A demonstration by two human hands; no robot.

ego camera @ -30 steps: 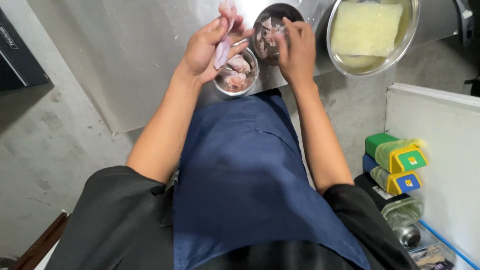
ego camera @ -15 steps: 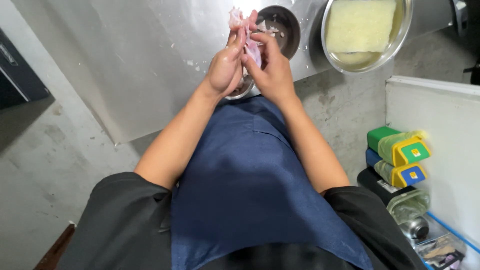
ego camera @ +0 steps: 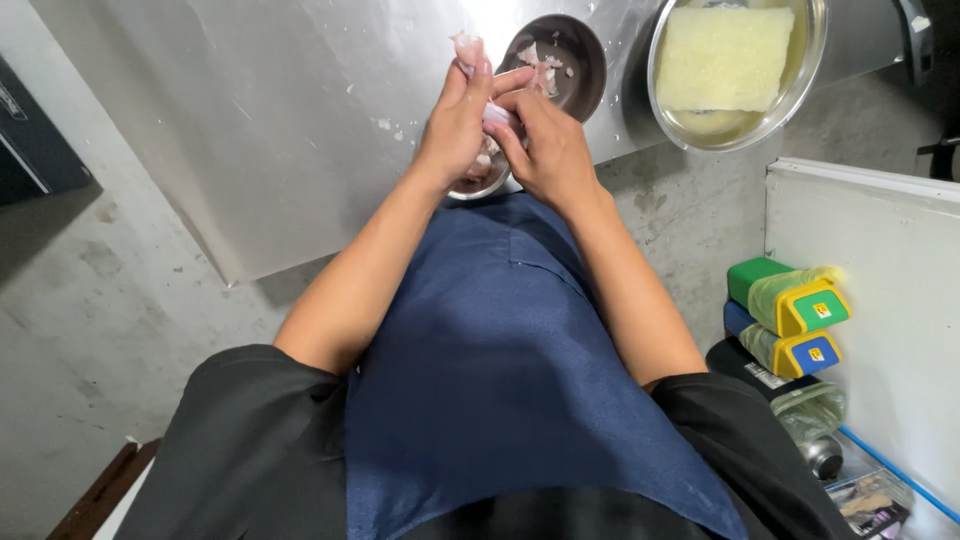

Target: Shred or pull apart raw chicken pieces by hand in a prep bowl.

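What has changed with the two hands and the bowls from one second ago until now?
The left hand and the right hand, apart over the two bowls a second ago, have come together and now both grip one pale pink piece of raw seafood. The small dark round metal bowl, the small bowl under the hands and the large steel bowl with a pale yellow block stayed put.

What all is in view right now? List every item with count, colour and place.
table: 1, steel, top.
dark bowl: 1, with pale scraps, beyond the hands.
small bowl: 1, steel, under the hands.
large bowl: 1, steel, pale yellow block inside, top right.
bottles: 2, green and blue with yellow caps, right, low.
piece: 1, pinkish, held.
apron: 1, blue.
left hand, right hand: both gripping the piece.
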